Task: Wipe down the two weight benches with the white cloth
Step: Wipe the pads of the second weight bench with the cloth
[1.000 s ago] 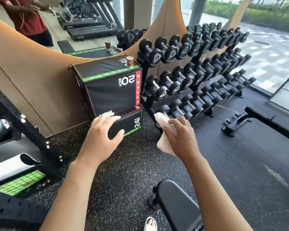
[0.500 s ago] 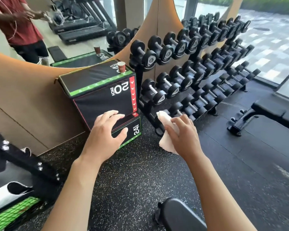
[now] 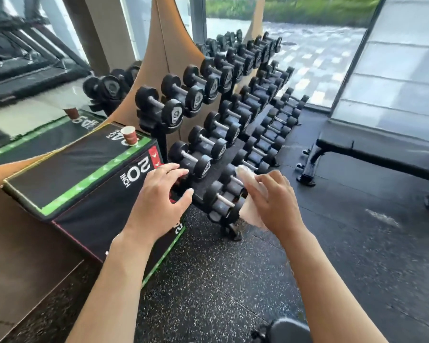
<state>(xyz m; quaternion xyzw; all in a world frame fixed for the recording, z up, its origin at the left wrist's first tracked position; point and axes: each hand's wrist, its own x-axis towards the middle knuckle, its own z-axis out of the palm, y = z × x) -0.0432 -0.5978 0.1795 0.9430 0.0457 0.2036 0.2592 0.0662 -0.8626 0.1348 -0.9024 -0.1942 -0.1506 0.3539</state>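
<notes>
Head view, the only one: the view has swung right and up since a second ago. The padded end of the near bench, which filled the bottom middle, is now a sliver at the bottom edge, and the second bench stands in fuller sight at right on the rubber floor, well apart from both hands. Both hands ride along in front of the chest much as before. Left hand is empty, fingers loosely spread and slightly bent, floating in front of the corner of the plyo box; contact with it cannot be told. Right hand holds the white cloth, which shows above the index finger and below the palm; fingers lie over it, lightly curled; the underside of the grip is hidden. A paper cup sits on the box top; the dumbbell rack runs behind the hands. Judgement: the cloth touches neither bench, so no wiping is under way; the turn of the head suggests a move toward the far bench, with the near one out of reach of the cloth for now.
</notes>
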